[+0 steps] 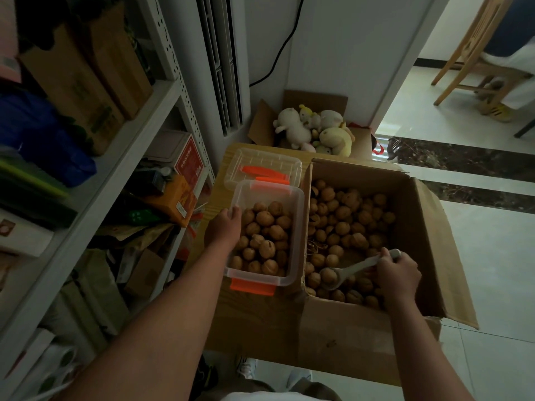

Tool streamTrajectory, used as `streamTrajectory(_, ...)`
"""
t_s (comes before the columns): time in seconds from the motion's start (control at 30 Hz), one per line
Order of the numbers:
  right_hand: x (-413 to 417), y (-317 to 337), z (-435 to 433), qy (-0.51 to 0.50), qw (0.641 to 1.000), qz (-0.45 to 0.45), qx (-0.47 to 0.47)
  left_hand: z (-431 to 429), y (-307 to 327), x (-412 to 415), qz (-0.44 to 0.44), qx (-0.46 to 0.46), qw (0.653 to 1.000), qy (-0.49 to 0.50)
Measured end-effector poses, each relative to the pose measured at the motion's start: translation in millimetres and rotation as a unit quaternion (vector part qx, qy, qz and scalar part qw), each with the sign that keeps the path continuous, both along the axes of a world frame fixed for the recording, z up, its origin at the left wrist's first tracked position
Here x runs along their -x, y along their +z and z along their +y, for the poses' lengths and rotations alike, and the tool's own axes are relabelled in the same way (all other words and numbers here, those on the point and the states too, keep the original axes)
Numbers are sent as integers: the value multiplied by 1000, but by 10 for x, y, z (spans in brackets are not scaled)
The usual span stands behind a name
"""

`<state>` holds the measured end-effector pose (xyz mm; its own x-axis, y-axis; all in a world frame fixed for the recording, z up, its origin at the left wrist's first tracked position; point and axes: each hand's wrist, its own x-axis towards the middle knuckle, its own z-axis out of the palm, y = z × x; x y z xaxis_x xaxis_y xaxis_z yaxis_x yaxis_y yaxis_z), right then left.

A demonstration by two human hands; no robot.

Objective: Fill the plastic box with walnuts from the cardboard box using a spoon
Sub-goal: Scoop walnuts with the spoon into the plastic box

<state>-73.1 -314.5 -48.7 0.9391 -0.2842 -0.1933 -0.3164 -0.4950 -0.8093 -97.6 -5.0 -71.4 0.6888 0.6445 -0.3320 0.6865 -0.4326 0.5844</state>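
A clear plastic box with orange clips stands left of an open cardboard box; it holds a heap of walnuts. My left hand grips the plastic box's left rim. My right hand is inside the cardboard box, closed on the handle of a pale spoon. The spoon's bowl lies low among the loose walnuts with one walnut in it.
The clear lid with orange clips lies behind the plastic box on a wooden surface. A box of plush toys stands further back. A cluttered metal shelf runs along the left. Tiled floor and a wooden chair are at right.
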Motion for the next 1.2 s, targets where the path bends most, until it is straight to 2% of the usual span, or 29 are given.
streamTrajectory(0.13, -34, 47, -37, -53, 998, -19, -29, -7, 11, -2, 2, -5, 1000, -2)
streamTrajectory(0.4, -156, 369, -37, -110, 968, -72, -212, -6, 13, 4, -9, 4, 1000, 0)
streamTrajectory(0.6, -124, 747, 366, -22, 942, -146, -300, 1, 7, 1, -11, 10, 1000, 3)
streamTrajectory(0.7, -63, 751, 561, 90, 938, -197, -269, 5, 11, 8, -9, 11, 1000, 2)
streamTrajectory(0.77, -37, 708, 618, 191, 924, -224, -245, 2, 15, 9, -9, 15, 1000, 3)
streamTrajectory(0.87, -4, 693, 665, 281, 902, -225, -238, -4, 30, 3, -6, 19, 1000, 3)
streamTrajectory(1.03, -49, 734, 660, 309, 886, -281, -203, -6, 42, -1, 3, 17, 1000, 4)
streamTrajectory(1.2, -123, 705, 486, 215, 901, -353, -135, 11, 9, -5, -3, 16, 1000, -1)
